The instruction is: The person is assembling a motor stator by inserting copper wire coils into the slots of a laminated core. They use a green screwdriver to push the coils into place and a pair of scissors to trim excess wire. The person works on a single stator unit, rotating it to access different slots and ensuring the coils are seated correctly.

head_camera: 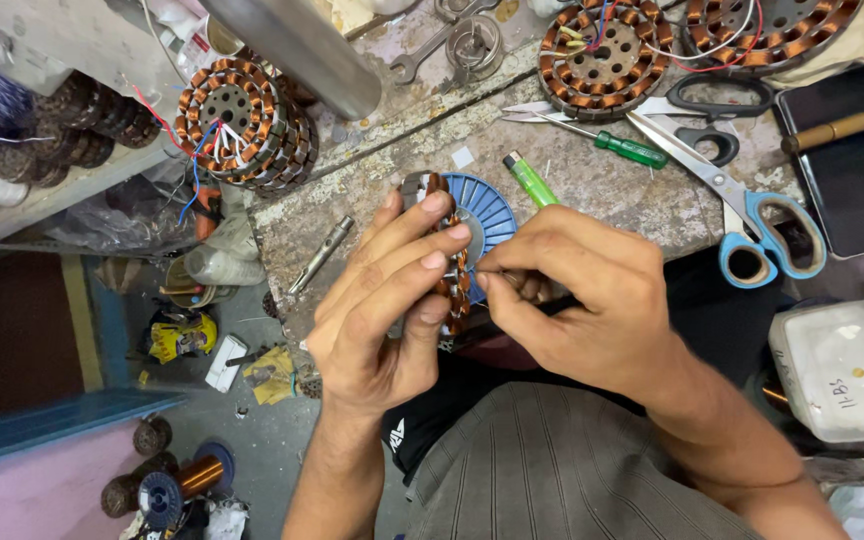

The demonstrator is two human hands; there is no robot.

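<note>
Left hand (pixel 382 300): fingers curled round a wound motor stator (pixel 449 262), held edge-on above the lap, in front of the near edge of the workbench (pixel 592 190). Copper coils show between the fingertips; most of the stator is covered by the fingers.

Right hand (pixel 577 300): thumb and forefinger pinched together at the stator's right rim. Whatever is pinched is too small to make out.

Behind the stator: blue ribbed plastic spool (pixel 492 215), partly hidden by the left fingers; whether it touches the stator cannot be told.

On the workbench:
- green lighter (pixel 530 180), just beside the spool;
- green-handled screwdriver (pixel 617 145);
- blue-handled scissors (pixel 742 215), handles overhanging the near edge;
- black-handled scissors (pixel 697 110), crossing the blue pair's blades;
- small metal punch (pixel 322 253) near the left corner;
- two wound stators with red, blue and white leads (pixel 602 50), (pixel 767 30), the second cut off by the top edge;
- wrench (pixel 427 55) and metal ring (pixel 474 45), far side;
- wooden-handled tool (pixel 842 127) lying on a black flat pad (pixel 857 190).

Left of the bench: stack of wound stators (pixel 242 120) with loose leads on a shelf. Grey metal tube (pixel 302 50) crosses the upper view, out of focus, ends cut off.

Right edge: white lidded plastic box (pixel 842 370).

Floor, lower left: copper wire spool (pixel 187 480), yellow tool (pixel 182 335), scraps, indistinct.
</note>
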